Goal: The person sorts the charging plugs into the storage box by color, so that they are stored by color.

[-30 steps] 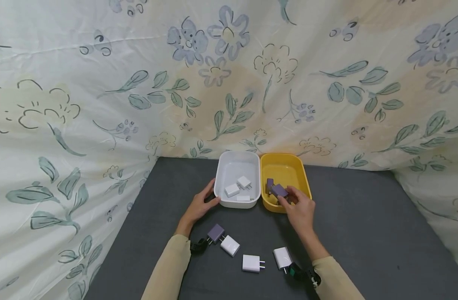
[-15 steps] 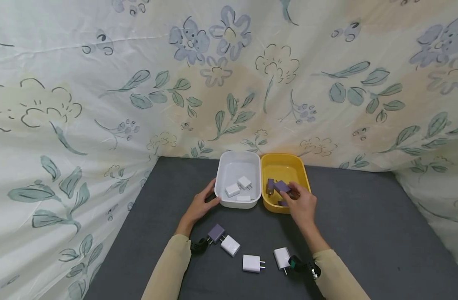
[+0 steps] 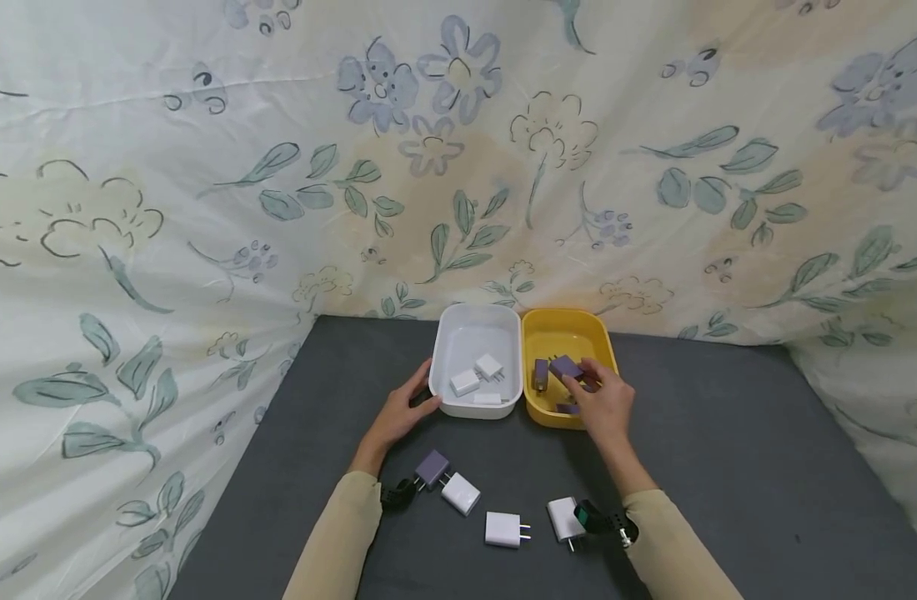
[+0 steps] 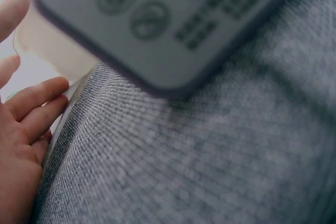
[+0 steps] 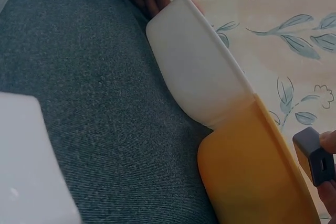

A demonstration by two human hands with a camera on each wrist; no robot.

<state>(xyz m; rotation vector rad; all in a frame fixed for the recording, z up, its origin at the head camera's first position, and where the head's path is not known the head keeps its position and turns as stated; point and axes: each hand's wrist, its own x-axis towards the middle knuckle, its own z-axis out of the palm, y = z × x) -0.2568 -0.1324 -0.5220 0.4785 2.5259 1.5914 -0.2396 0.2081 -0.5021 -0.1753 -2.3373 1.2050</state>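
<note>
One purple charger point(image 3: 566, 367), prongs point(image 3: 553, 359) leftward, away

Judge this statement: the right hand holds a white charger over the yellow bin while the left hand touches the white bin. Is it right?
No: the charger is purple, not white, as the head view shows. The right hand holds it over the yellow bin, and the left hand touches the white bin.

Your yellow tray point(image 3: 571, 333): smooth, glossy plastic. White tray point(image 3: 473, 333) left of it: likewise. Purple charger point(image 3: 566, 367) over it: smooth plastic. Tablecloth point(image 3: 699, 433) beneath: matt, woven. Curtain point(image 3: 398, 200) behind: creased fabric.
</note>
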